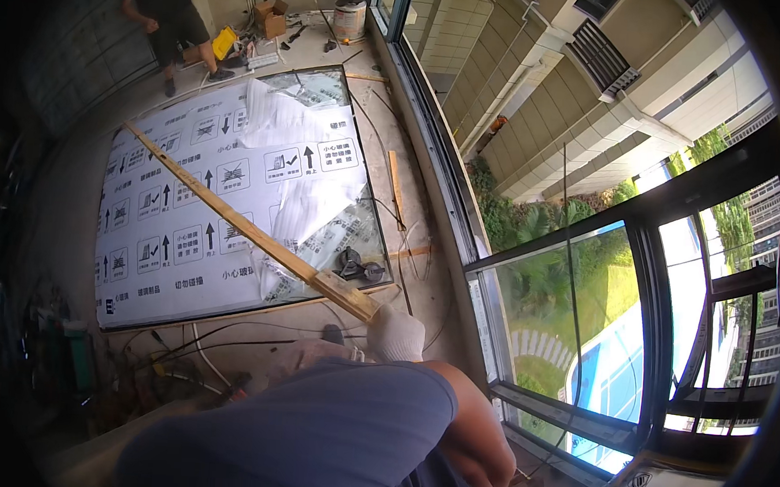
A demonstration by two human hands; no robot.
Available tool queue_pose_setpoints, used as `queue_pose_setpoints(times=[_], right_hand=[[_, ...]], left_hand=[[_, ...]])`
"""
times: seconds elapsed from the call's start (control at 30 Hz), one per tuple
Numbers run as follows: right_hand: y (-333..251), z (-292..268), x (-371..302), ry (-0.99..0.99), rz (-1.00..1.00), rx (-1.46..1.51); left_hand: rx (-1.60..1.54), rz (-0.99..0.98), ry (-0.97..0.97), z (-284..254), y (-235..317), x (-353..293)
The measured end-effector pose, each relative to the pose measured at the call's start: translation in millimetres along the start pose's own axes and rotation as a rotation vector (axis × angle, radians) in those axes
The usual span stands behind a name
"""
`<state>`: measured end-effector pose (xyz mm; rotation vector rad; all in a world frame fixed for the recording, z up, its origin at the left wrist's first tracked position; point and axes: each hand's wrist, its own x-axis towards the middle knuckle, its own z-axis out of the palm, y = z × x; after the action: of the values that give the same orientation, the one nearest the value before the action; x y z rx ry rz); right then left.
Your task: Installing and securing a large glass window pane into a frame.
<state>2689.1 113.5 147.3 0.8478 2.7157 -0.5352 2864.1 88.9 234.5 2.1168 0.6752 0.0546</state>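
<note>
My right hand [398, 334], in a white knitted glove, is closed around the near end of a long wooden strip [233, 216]. The strip slants up to the far left, across a large flat glass panel [366, 226] lying on the floor. Printed white protective film [179, 232] covers most of that panel and is torn loose along its right side. A black hand tool with rounded ends [359, 267], perhaps a suction lifter, rests on the bare glass near my right hand. My left hand does not show; my grey sleeve fills the lower middle.
Another person [168, 20] stands beyond the panel at the far left. A cardboard box [269, 17], a bucket [349, 16] and a yellow object [225, 41] sit at the back. Cables [227, 325] cross the floor nearby. A window frame [446, 176] runs along the right.
</note>
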Motion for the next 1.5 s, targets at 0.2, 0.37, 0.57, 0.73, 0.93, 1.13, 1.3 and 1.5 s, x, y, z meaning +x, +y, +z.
queue_pose_setpoints(times=[0.2,0.37,0.57,0.73,0.93,1.13,1.3,1.5], right_hand=[[-1.7,7.1,-4.2,0.084,0.026,0.032],[6.2,5.8,-10.3,0.215,-0.009,0.066],[54.8,-34.4,-33.9,0.083,0.236,0.011],[76.8,-70.8,-38.2,0.219,0.119,-0.046],[75.4,-95.3,-17.6,0.207,-0.008,-0.095],[48.7,-85.1,16.0,-0.018,-0.244,-0.188],[-7.7,-59.8,60.7,-0.149,-0.424,-0.31],[-130.1,-2.1,79.7,-0.344,-0.623,-0.323]], left_hand=[[-0.086,0.178,-0.078,-14.9,-12.1,-46.5],[-0.523,0.373,0.29,-86.9,-78.1,-184.9],[-0.284,-0.66,1.263,-48.0,-162.0,-442.2],[0.224,-0.9,1.029,5.3,-201.3,-454.4],[0.106,-1.202,1.563,77.3,-204.8,-420.9],[-0.866,-1.835,2.465,141.5,-221.5,-388.6],[-1.678,-1.854,2.903,225.1,-219.2,-415.0],[-1.656,-1.683,3.148,356.0,-171.0,-484.9]])
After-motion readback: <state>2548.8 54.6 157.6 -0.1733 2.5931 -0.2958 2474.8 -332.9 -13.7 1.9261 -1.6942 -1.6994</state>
